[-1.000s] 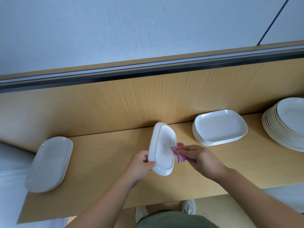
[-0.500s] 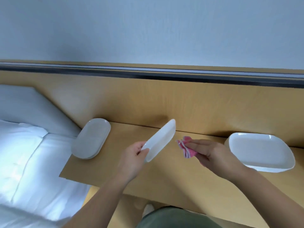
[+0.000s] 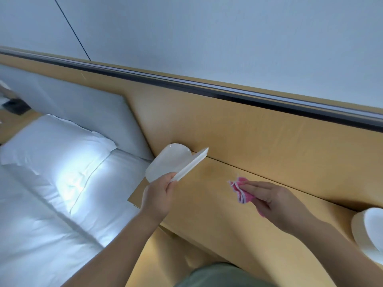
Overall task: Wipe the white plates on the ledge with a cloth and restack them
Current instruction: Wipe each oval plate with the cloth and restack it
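The left hand (image 3: 158, 196) grips a white plate (image 3: 191, 165) at its near end, with the thumb on top and the fingers curled under it. The plate is smooth and glossy. It is tilted so much that only its thin rim shows, as a narrow white strip rising toward the back panel (image 3: 259, 137). It hangs just over the right side of the left stack (image 3: 165, 162), which is made of oval white plates with rounded ends. This stack sits on the far left end of the ledge (image 3: 207, 199), close against the panel. Whether the held plate touches the stack, I cannot tell.

The right hand (image 3: 275, 200) pinches a small pink cloth (image 3: 240, 189), which is crumpled and has pale stripes. The fingers lie almost straight along the top of it. This hand is above the middle of the ledge, well apart from the plate.

The ledge is flat, light wood with a fine grain and a straight front edge, and its left corner ends beside the bed. Between the two hands the wood is bare. The right stack (image 3: 371, 228) is cut by the frame edge, so only its rounded left part shows.

The panel behind is of the same wood, and a dark rail (image 3: 207, 89) runs along its top under a pale wall (image 3: 207, 38). To the left, lower than the ledge, lie a white pillow (image 3: 51, 143) and a creased white sheet (image 3: 41, 224), in front of a grey padded headboard (image 3: 83, 104).
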The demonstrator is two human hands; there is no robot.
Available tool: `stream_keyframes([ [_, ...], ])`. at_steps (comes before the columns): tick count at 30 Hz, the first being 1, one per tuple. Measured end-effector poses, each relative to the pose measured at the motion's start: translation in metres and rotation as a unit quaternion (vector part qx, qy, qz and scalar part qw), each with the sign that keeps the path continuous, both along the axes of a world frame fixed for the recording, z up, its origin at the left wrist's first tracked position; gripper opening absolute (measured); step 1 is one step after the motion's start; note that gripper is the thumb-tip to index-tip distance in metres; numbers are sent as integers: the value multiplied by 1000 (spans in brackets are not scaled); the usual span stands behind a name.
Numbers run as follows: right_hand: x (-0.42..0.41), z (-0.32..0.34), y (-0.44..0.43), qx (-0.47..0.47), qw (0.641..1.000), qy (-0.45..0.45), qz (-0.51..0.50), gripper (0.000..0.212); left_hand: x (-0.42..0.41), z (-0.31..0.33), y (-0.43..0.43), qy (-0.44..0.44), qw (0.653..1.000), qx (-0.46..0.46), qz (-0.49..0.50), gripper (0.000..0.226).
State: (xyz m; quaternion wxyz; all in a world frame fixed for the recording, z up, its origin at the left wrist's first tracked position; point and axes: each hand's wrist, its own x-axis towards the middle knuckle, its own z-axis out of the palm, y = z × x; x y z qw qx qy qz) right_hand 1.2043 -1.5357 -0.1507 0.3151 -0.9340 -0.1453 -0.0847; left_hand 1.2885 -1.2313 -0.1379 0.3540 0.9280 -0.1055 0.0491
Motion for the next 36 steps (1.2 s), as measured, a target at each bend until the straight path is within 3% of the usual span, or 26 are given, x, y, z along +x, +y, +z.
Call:
stream_keyframes([
  [8,12,-1,22,-18,1000,12,-10,50,33,-35,28,1,988,154,7,19],
  [15,17,-5,39,-18,999,26,-25,46,58,-61,37,-5,975,219,-46,36],
  [20,22,-5,49,-35,999,28,-27,46,70,-63,37,60,957,273,-82,42],
  [32,23,-9,47,-58,996,57,-38,58,88,-88,38,169,921,320,-141,53],
  [36,17,-11,44,-60,995,70,-43,58,92,-89,38,187,928,291,-137,50],
])
